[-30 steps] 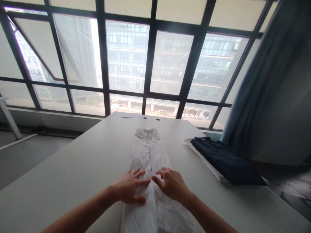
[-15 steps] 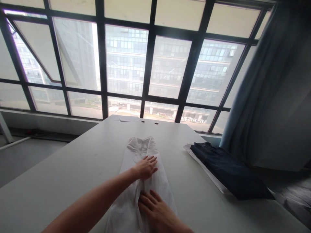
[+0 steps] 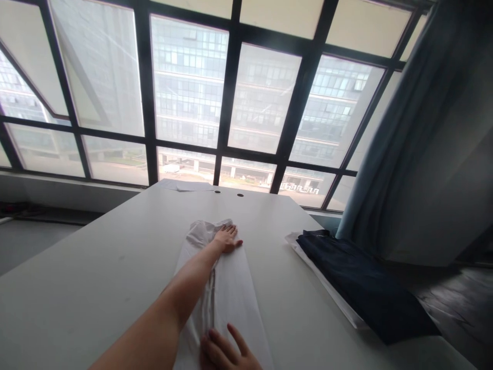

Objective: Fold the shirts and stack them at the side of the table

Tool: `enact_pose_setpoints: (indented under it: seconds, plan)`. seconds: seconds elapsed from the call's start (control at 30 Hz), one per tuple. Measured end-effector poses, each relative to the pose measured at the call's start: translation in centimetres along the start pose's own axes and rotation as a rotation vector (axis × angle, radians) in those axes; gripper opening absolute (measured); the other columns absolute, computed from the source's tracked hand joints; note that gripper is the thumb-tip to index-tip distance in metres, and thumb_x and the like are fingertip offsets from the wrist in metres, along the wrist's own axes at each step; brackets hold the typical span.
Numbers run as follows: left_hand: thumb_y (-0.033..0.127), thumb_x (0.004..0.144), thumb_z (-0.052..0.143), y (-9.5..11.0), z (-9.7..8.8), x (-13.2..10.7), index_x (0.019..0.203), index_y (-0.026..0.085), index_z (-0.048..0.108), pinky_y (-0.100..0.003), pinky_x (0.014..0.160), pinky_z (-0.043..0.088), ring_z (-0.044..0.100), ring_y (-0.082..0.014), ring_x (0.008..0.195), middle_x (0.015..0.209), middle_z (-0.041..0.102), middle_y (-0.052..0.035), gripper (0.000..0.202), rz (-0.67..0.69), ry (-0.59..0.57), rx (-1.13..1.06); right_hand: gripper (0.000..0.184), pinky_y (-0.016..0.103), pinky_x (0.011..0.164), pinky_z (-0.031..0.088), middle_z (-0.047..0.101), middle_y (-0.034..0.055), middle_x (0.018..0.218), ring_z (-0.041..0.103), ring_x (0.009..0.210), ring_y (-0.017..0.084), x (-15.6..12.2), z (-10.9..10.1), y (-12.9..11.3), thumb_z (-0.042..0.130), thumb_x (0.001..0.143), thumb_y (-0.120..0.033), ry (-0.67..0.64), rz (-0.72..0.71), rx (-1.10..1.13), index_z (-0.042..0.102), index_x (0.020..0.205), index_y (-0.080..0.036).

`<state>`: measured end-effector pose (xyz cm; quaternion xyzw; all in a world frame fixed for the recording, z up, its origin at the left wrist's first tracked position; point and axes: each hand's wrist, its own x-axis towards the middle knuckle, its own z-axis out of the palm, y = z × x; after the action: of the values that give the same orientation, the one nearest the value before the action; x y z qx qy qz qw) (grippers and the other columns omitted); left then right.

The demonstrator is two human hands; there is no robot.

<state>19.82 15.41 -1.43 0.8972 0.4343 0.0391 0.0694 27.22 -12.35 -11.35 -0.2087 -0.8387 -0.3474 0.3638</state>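
Observation:
A white shirt [image 3: 241, 293], folded into a long narrow strip, lies lengthwise in front of me with its collar end [image 3: 200, 232] pointing toward the window. Flat on the cloth beside the collar is my left hand [image 3: 226, 238], its fingers stretched out and the thumb apart. My left forearm covers part of the shirt's left side. Nearer to me, my right hand [image 3: 229, 353] rests with spread fingers on the lower part of the shirt, partly cut off by the bottom of the view. Wrinkles and a line of raised folds run down the shirt between the two hands.
Dark navy folded clothing [image 3: 358, 280] lies over a white piece [image 3: 327, 282] at the right of the white table [image 3: 127, 267]. Flat white sheets [image 3: 188, 186] and two round holes are at the far edge. A blue-grey curtain [image 3: 396, 154] hangs at right, before large windows.
My left hand has slid forward along the shirt up to the collar. My right hand has moved back toward me. The view has shifted slightly to the right.

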Motion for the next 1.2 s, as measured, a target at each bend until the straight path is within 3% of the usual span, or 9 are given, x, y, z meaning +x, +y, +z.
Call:
enact_pose_setpoints:
  seconds: [0.1,0.17,0.27,0.37,0.53,0.83,0.93,1.03,1.2]
  plan:
    - [0.052,0.1,0.031,-0.4,-0.2,0.5,0.152,0.008,0.03,-0.045,0.121,0.01,0.018,-0.026,0.15,0.161,0.022,-0.0174,0.068,0.021,0.016,-0.02,0.023,0.046,0.12,0.027,0.074,0.0029,0.104,0.062,0.114,0.02,-0.6,0.4,0.1,0.049,0.099,-0.034,-0.02,0.002,0.031,0.068,0.099,-0.021]
    - [0.049,0.102,0.027,-1.1,-0.7,-0.3,0.153,0.01,0.03,-0.041,0.121,0.012,0.016,-0.0232,0.15,0.161,0.022,-0.0149,0.064,0.045,0.042,-0.03,0.021,0.045,0.118,0.031,0.073,0.0045,0.111,0.061,0.117,0.021,-0.5,-0.2,0.4,0.051,0.098,-0.035,-0.097,-0.014,0.05,0.067,0.102,-0.021]
    - [0.047,0.103,0.021,-3.4,-1.6,-3.2,0.154,0.013,0.027,-0.04,0.121,0.012,0.011,-0.0207,0.151,0.162,0.02,-0.0114,0.062,0.032,0.165,-0.029,0.028,0.043,0.116,0.034,0.066,0.0058,0.13,0.055,0.127,0.021,0.6,-1.7,0.8,0.051,0.098,-0.041,-0.185,-0.027,0.079,0.063,0.116,-0.023]
    - [0.05,0.101,0.025,-6.6,-2.0,-6.3,0.153,0.011,0.03,-0.045,0.121,0.013,0.013,-0.025,0.151,0.162,0.02,-0.0142,0.065,-0.096,0.277,-0.006,0.038,0.041,0.115,0.035,0.06,0.0035,0.139,0.051,0.131,0.021,1.5,-2.6,1.0,0.048,0.098,-0.046,-0.206,-0.027,0.099,0.057,0.129,-0.025]
    - [0.058,0.098,0.024,-10.2,-1.3,-7.5,0.155,0.006,0.023,-0.046,0.12,0.014,0.008,-0.0283,0.151,0.162,0.01,-0.0184,0.077,-0.302,0.098,-0.015,0.033,0.038,0.115,0.035,0.062,0.0002,0.135,0.053,0.13,0.019,1.3,-2.3,1.0,0.049,0.099,-0.042,-0.265,-0.042,0.145,0.057,0.127,-0.026]
    - [0.055,0.1,0.012,-12.6,-1.1,-4.4,0.155,0.012,0.024,-0.046,0.119,0.014,0.01,-0.0261,0.151,0.163,0.013,-0.0139,0.071,-0.299,0.031,0.0,0.037,0.036,0.116,0.033,0.061,-0.0022,0.137,0.054,0.128,0.018,1.3,-2.3,1.0,0.047,0.099,-0.048,-0.197,-0.014,0.101,0.057,0.127,-0.028]
    - [0.053,0.101,0.012,-12.4,-1.4,-4.4,0.155,0.01,0.023,-0.047,0.119,0.014,0.01,-0.0267,0.151,0.163,0.012,-0.0153,0.071,-0.302,0.046,0.026,0.039,0.037,0.117,0.03,0.058,-0.0009,0.141,0.051,0.131,0.018,1.5,-2.7,1.1,0.045,0.1,-0.046,-0.271,-0.015,0.138,0.054,0.132,-0.026]
    - [0.051,0.101,0.018,-10.6,-1.8,-5.5,0.155,0.005,0.021,-0.049,0.12,0.006,0.004,-0.0282,0.151,0.163,0.009,-0.0175,0.071,-0.297,0.093,0.079,0.039,0.037,0.118,0.029,0.055,0.0018,0.144,0.047,0.135,0.018,1.6,-3.2,1.1,0.043,0.102,-0.039,-0.429,0.007,0.219,0.048,0.138,-0.025]
    - [0.05,0.102,0.022,-5.8,-1.0,-11.9,0.156,0.014,0.025,-0.051,0.12,0.01,0.011,-0.0256,0.151,0.162,0.016,-0.0135,0.065,-0.098,0.133,0.069,0.051,0.042,0.12,0.025,0.043,0.0048,0.153,0.032,0.145,0.02,3.6,-5.9,1.6,0.045,0.1,-0.042,-0.645,0.135,0.435,0.037,0.148,-0.024]
